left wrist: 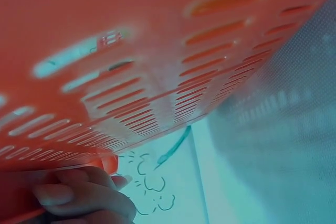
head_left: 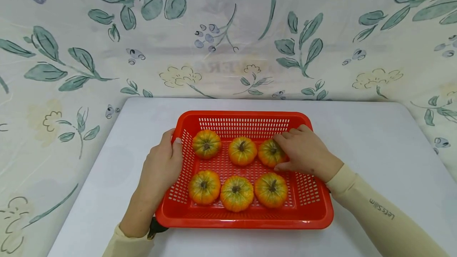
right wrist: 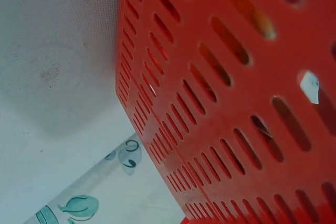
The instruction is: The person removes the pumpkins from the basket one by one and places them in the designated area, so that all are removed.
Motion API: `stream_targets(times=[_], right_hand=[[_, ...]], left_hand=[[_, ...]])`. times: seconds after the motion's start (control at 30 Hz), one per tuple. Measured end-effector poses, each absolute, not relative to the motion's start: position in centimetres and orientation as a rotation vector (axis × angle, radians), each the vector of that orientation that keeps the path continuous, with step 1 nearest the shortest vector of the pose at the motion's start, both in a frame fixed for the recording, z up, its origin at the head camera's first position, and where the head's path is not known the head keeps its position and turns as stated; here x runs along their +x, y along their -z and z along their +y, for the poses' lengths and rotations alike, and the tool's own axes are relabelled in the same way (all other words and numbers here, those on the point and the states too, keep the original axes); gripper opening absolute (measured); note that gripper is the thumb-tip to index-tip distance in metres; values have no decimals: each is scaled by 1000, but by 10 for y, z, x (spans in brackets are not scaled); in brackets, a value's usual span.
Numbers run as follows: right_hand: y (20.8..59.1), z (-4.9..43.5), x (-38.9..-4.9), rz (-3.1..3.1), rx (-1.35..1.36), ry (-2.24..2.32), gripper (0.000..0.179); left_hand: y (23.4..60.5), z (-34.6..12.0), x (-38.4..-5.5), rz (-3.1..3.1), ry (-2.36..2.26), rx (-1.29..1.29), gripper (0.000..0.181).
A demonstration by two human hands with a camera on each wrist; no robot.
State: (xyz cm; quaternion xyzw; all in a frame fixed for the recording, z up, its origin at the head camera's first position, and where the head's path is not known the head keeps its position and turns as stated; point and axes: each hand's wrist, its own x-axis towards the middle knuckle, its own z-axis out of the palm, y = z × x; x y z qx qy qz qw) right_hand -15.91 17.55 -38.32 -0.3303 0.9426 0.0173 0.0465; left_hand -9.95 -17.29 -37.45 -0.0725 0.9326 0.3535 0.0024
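Basket (head_left: pixel 242 223): left grip (head_left: pixel 162 165) holding it; tugging could tip it.
Pumpkin (head_left: pixel 268 154): our right grip (head_left: pixel 305 150) pinches it; loosening could drop it.

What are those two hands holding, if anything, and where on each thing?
The left hand holds the red plastic basket by its left rim; the right hand grips the back-right pumpkin, thumb and fingers around its right side.

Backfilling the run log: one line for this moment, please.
left hand: grips red basket | right hand: grips back-right pumpkin | basket: six pumpkins, two rows
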Motion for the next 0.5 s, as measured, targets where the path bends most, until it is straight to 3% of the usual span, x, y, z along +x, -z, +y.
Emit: stream_targets(times=[0.5], right_hand=[[383,174,-158,2886,-992,-31,73]], left_hand=[[375,-173,-100,2967,-1065,-227,55]])
